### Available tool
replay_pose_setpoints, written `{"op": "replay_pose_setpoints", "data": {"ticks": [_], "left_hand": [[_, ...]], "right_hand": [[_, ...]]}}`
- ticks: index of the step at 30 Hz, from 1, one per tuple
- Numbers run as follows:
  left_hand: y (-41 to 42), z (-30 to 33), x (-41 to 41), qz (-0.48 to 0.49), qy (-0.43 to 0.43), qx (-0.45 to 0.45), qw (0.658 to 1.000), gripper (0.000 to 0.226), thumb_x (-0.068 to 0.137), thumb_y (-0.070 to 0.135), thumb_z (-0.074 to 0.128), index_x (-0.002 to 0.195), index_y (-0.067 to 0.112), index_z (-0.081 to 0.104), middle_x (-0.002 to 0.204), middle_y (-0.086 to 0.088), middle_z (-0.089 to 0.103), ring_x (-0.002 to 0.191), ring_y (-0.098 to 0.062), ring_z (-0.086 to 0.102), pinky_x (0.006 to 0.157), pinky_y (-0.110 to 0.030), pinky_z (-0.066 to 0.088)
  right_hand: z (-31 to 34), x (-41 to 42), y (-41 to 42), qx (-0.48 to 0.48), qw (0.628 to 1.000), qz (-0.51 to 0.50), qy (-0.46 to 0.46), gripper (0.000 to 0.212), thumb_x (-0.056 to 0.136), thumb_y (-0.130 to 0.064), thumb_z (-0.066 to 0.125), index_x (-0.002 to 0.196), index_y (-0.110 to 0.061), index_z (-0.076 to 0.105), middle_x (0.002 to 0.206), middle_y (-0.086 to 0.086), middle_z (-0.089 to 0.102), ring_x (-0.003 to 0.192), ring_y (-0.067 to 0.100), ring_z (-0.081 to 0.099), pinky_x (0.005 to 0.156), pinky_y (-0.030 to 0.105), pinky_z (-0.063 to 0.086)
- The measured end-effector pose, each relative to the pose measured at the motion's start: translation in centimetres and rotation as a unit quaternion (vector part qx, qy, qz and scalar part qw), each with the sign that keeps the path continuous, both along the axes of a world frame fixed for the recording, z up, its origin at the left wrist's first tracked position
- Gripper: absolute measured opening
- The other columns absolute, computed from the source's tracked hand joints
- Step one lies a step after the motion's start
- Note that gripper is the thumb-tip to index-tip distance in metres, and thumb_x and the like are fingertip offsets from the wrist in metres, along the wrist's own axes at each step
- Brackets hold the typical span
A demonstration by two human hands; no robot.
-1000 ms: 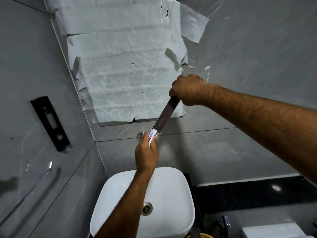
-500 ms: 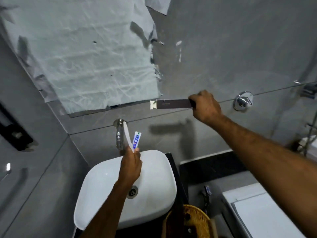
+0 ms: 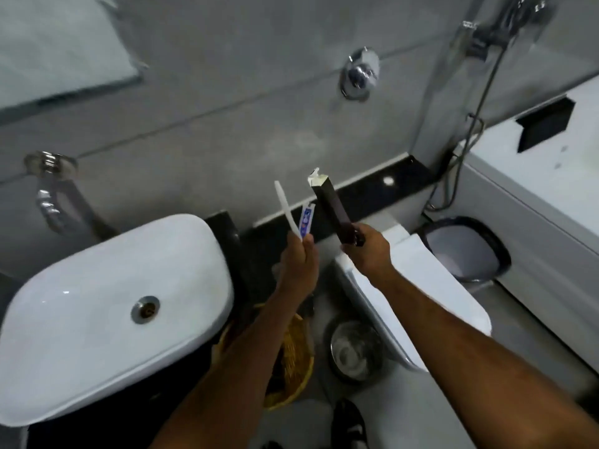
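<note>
Left hand [image 3: 299, 264] grip clamps toothbrush [image 3: 285, 205] and tube [image 3: 306, 220]; right hand [image 3: 369, 254] clamps the carton [image 3: 330, 205] — the thinly pinched tube could slip, dropping toward the basket [image 3: 293, 354].

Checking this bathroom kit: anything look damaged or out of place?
The box in the right hand is open at its top end, white flaps sticking up. A steel bowl sits oddly on the floor by the toilet.

Forearms bare, hairy, up to left hand [image 3: 299, 259], right hand [image 3: 369, 254]; dark shoe [image 3: 350, 426], pale marks, blurred.
</note>
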State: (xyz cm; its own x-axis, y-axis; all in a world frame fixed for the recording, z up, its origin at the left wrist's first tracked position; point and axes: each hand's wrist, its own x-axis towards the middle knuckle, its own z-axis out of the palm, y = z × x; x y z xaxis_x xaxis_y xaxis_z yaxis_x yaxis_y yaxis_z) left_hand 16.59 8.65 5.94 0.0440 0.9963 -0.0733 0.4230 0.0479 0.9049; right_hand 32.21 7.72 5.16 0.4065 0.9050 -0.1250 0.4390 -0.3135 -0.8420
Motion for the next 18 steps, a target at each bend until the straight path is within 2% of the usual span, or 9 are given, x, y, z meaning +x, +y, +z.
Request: {"op": "replay_pose_setpoints", "data": {"ticks": [1, 3, 6, 9, 11, 15, 18], "left_hand": [[-0.8, -1.4, 1.8, -0.006, 0.012, -0.013, 1.000, 0.041, 0.090, 0.053, 0.029, 0.102, 0.017, 0.045, 0.087, -0.015, 0.066, 0.077, -0.030, 0.067, 0.071, -0.048, 0.058], [-2.9, -4.3, 5.4, -0.007, 0.005, -0.039, 0.999, 0.050, 0.087, 0.056, 0.027, 0.107, 0.015, 0.046, 0.094, -0.015, 0.067, 0.083, -0.029, 0.067, 0.076, -0.047, 0.056], [-6.9, -10.4, 9.7, -0.022, 0.017, -0.116, 0.993, 0.053, 0.093, 0.050, 0.030, 0.117, 0.006, 0.047, 0.109, -0.022, 0.066, 0.097, -0.034, 0.066, 0.086, -0.049, 0.054], [-10.5, -16.6, 10.8, -0.055, 0.039, -0.192, 0.979, 0.045, 0.096, 0.037, 0.035, 0.116, -0.001, 0.047, 0.111, -0.030, 0.063, 0.100, -0.044, 0.062, 0.088, -0.051, 0.052], [-12.3, -20.5, 10.6, -0.052, 0.075, -0.217, 0.972, 0.040, 0.098, 0.031, 0.039, 0.118, -0.002, 0.049, 0.115, -0.030, 0.062, 0.105, -0.043, 0.060, 0.090, -0.043, 0.049], [-14.0, -27.4, 9.3, -0.064, 0.153, -0.286, 0.944, 0.041, 0.100, 0.028, 0.039, 0.126, -0.002, 0.046, 0.123, -0.030, 0.060, 0.109, -0.044, 0.058, 0.086, -0.040, 0.045], [-14.6, -31.7, 8.5, -0.059, 0.189, -0.328, 0.924, 0.038, 0.100, 0.030, 0.037, 0.117, -0.002, 0.046, 0.123, -0.032, 0.058, 0.109, -0.046, 0.056, 0.085, -0.041, 0.044]], "right_hand": [[-1.7, 1.4, -1.2, -0.019, 1.000, -0.017, 0.005, 0.040, 0.075, -0.007, 0.076, 0.111, -0.023, 0.068, 0.093, -0.004, 0.065, 0.086, 0.018, 0.059, 0.078, 0.028, 0.044], [-5.5, 4.0, -3.9, -0.066, 0.997, -0.044, 0.021, 0.039, 0.074, -0.004, 0.074, 0.108, -0.021, 0.068, 0.093, -0.001, 0.069, 0.087, 0.022, 0.063, 0.078, 0.029, 0.051], [-11.9, 7.0, -8.6, -0.162, 0.984, -0.075, 0.022, 0.028, 0.072, -0.006, 0.072, 0.089, -0.028, 0.065, 0.079, -0.012, 0.067, 0.083, 0.022, 0.066, 0.062, 0.012, 0.044], [-17.8, 8.8, -13.2, -0.270, 0.961, -0.067, 0.014, 0.016, 0.073, -0.017, 0.073, 0.089, -0.019, 0.069, 0.086, 0.004, 0.074, 0.084, 0.028, 0.068, 0.076, 0.028, 0.053], [-21.6, 9.7, -15.8, -0.353, 0.935, -0.036, -0.009, 0.022, 0.073, -0.023, 0.074, 0.093, -0.014, 0.071, 0.090, 0.012, 0.074, 0.084, 0.032, 0.069, 0.078, 0.037, 0.057], [-28.1, 10.0, -18.2, -0.449, 0.891, 0.023, -0.057, 0.037, 0.069, -0.036, 0.083, 0.092, -0.009, 0.073, 0.095, 0.013, 0.071, 0.088, 0.030, 0.067, 0.066, 0.029, 0.051], [-32.5, 9.4, -18.4, -0.466, 0.883, 0.011, -0.054, 0.039, 0.067, -0.041, 0.085, 0.085, -0.009, 0.069, 0.089, 0.012, 0.070, 0.085, 0.029, 0.067, 0.061, 0.029, 0.045]]}}
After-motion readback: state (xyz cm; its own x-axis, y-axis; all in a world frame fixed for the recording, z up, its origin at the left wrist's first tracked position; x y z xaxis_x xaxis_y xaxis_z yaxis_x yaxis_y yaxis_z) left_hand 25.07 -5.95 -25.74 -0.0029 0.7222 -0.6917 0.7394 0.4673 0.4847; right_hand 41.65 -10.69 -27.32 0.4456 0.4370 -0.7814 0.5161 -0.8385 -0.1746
